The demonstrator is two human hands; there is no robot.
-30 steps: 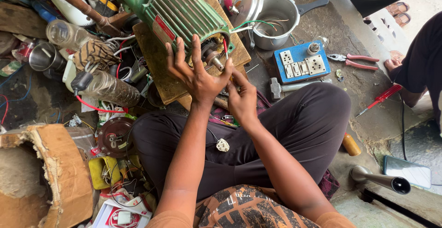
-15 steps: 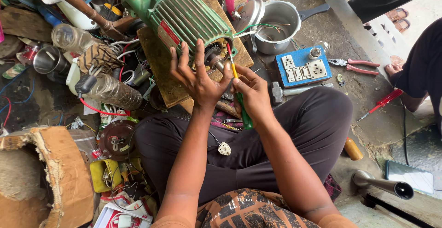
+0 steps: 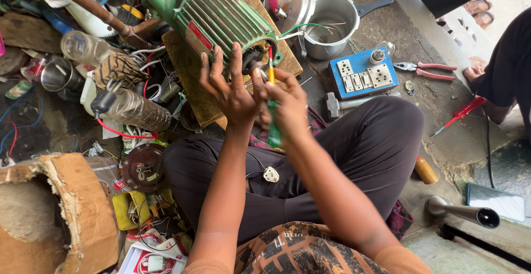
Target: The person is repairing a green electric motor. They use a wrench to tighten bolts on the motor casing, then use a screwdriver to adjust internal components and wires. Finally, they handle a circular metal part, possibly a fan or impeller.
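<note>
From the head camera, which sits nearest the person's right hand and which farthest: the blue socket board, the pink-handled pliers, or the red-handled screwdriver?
Measured from the right hand:
1. Blue socket board with white sockets, just to its right on the floor.
2. Pink-handled pliers, further right, beyond the board.
3. Red-handled screwdriver, farthest right, near another person's dark sleeve.

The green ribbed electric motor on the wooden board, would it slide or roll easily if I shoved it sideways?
Probably not. The green ribbed electric motor looks like a cast metal body, so likely heavy for its size and stiff. It rests on a wooden board, which should add friction. Its round housing might rock, though the left hand against its end would steady it.
</note>
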